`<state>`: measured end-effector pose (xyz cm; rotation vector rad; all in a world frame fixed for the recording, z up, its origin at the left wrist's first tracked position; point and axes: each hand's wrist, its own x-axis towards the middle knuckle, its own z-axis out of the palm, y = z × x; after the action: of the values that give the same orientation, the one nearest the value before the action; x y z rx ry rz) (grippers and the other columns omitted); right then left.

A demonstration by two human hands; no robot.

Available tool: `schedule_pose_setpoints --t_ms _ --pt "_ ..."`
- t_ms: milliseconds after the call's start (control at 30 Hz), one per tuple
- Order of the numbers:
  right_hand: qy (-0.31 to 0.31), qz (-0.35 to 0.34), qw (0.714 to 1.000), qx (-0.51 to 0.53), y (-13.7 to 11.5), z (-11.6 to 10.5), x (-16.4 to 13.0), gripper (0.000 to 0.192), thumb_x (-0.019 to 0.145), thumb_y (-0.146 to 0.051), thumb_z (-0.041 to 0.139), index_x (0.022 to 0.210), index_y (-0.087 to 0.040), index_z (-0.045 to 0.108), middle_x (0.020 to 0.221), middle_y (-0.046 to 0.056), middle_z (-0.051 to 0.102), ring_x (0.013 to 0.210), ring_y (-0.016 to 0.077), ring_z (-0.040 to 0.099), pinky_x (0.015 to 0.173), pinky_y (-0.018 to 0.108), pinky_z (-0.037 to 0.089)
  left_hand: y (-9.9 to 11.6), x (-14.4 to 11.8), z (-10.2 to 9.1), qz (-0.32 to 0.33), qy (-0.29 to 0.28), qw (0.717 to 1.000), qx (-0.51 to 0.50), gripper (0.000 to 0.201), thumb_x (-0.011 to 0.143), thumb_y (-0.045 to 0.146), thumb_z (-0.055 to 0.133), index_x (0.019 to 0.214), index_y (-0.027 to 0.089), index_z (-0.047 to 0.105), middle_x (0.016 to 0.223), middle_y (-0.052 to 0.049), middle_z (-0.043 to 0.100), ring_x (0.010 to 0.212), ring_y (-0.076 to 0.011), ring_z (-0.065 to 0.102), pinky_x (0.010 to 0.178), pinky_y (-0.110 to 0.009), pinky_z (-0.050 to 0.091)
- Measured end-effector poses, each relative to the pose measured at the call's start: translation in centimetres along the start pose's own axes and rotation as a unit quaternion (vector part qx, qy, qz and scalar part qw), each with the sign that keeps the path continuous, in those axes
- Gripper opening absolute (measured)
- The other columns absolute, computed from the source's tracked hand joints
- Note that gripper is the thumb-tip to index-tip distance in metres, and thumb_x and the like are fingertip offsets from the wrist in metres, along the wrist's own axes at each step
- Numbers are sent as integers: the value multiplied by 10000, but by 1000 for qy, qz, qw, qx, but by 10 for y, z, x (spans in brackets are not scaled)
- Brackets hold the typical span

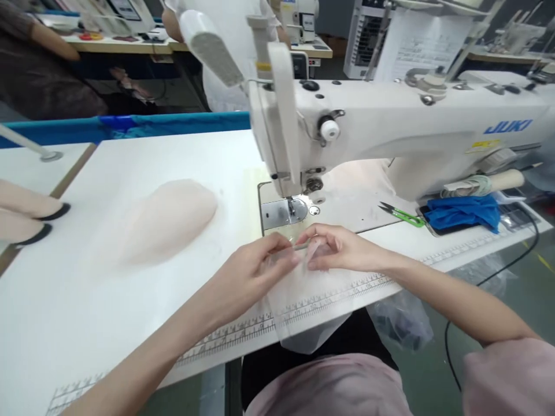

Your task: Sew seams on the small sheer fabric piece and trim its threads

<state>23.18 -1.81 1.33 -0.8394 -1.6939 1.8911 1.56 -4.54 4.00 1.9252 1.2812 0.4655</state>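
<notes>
Pinching a sheer fabric (281, 292), the left hand (251, 268) and right hand (349, 247) come close together just in front of the needle plate (277, 214) of the sewing machine (381, 124). Each hand is nearly closed, thumb towards fingers, with some of the cloth between; so transparent is it that I cannot tell exactly how much either one grips. The fabric drops towards the front of the counter (87, 323), across the printed ruler (243, 335), and probably over the edge.

The step in hand looks like arranging the cloth's edge by fingertip, outside the presser foot (291, 208). A next move would call for a flat, even edge and fingers well away from the needle.

Leftward there is wide open room before the pale fabric piece (177, 216). Rightward, the green snips (403, 215) and blue cloth (463, 212) narrow the space; the machine head limits lifting forward.
</notes>
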Motion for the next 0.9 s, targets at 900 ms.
schedule_pose_setpoints --t_ms 900 --pt "143 -53 961 -232 -2 -23 22 182 788 -197 658 647 -180 544 694 -6 650 676 124 663 531 207 495 -30 28 24 115 188 962 161 116 932 256 461 911 190 554 427 120 413 366 -75 343 434 -179 295"
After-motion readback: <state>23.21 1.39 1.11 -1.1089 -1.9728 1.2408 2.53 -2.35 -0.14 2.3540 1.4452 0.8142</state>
